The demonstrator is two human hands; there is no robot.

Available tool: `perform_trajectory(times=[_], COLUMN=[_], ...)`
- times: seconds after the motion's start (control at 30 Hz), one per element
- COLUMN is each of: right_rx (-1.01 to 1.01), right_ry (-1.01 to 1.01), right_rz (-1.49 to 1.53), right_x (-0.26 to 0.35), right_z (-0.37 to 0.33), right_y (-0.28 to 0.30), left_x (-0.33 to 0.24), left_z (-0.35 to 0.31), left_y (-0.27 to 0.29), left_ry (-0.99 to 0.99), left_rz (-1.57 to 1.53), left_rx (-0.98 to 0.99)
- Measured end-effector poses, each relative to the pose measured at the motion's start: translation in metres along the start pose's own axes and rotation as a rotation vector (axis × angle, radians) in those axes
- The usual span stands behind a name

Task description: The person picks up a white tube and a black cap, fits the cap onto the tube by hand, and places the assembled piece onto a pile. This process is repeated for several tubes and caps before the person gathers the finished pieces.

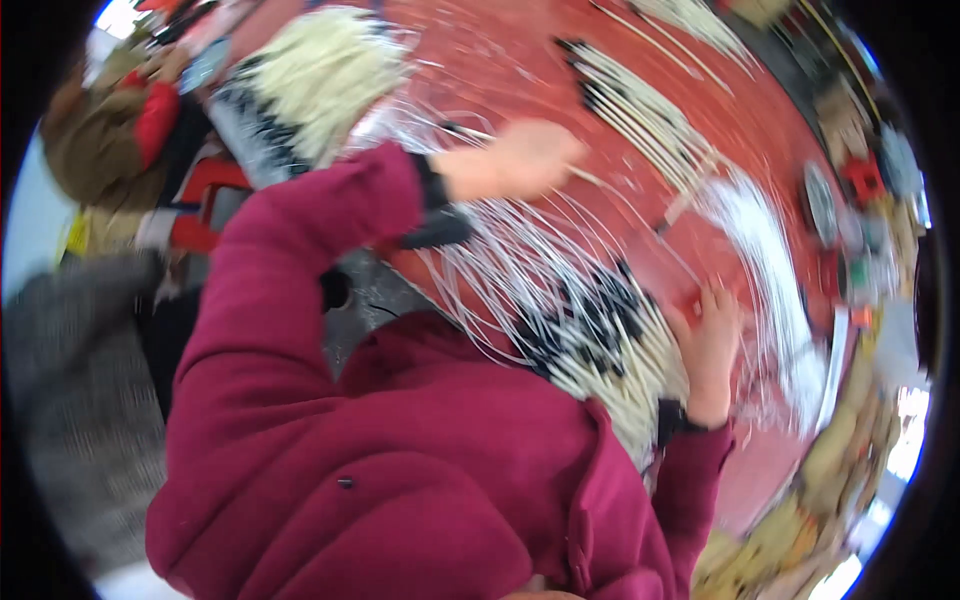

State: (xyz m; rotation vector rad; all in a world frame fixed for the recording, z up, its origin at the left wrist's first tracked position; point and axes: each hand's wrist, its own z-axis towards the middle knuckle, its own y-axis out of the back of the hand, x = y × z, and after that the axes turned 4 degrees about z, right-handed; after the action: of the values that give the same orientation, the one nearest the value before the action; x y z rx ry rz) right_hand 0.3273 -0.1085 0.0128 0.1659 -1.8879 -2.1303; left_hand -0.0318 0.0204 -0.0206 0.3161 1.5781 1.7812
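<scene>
My left hand (530,160) is closed over the red table, slightly blurred by motion. It grips a thin cream tube (470,132) with a black end, and a thin pale wire (640,215) runs from the fist toward my right hand. My right hand (708,335) rests low over the table, thumb and fingers apart, beside a pile of cream tubes with black ends (610,350). Whether its fingertips touch the wire cannot be made out. Loose white wires (520,255) fan out from that pile, below my left hand.
A big heap of cream tubes (320,75) lies at the far left. Across the red table (480,50) is a row of similar tubes (640,110), with a bundle of white wires (765,270) at the right. Another person (120,125) sits at the far left.
</scene>
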Motion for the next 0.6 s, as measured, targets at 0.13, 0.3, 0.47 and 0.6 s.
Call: perform_trajectory(times=[0.13,0.3,0.47,0.6], right_rx=[0.065,0.087,0.071,0.032], right_ry=[-0.018,-0.034,-0.045,-0.035], right_rz=[-0.013,0.038,0.056,0.019], right_x=[-0.01,-0.006,-0.013,-0.014], right_z=[-0.015,-0.008,-0.015,-0.032], right_y=[0.01,0.006,-0.008,0.001], left_x=[-0.018,-0.035,-0.043,-0.055], left_z=[0.024,0.036,0.039,0.046], left_y=[-0.007,-0.008,-0.015,-0.012], left_ry=[-0.074,-0.097,-0.168,-0.247], left_rz=[-0.004,0.112,0.122,0.093], left_rx=[-0.083,0.056,0.05,0.073])
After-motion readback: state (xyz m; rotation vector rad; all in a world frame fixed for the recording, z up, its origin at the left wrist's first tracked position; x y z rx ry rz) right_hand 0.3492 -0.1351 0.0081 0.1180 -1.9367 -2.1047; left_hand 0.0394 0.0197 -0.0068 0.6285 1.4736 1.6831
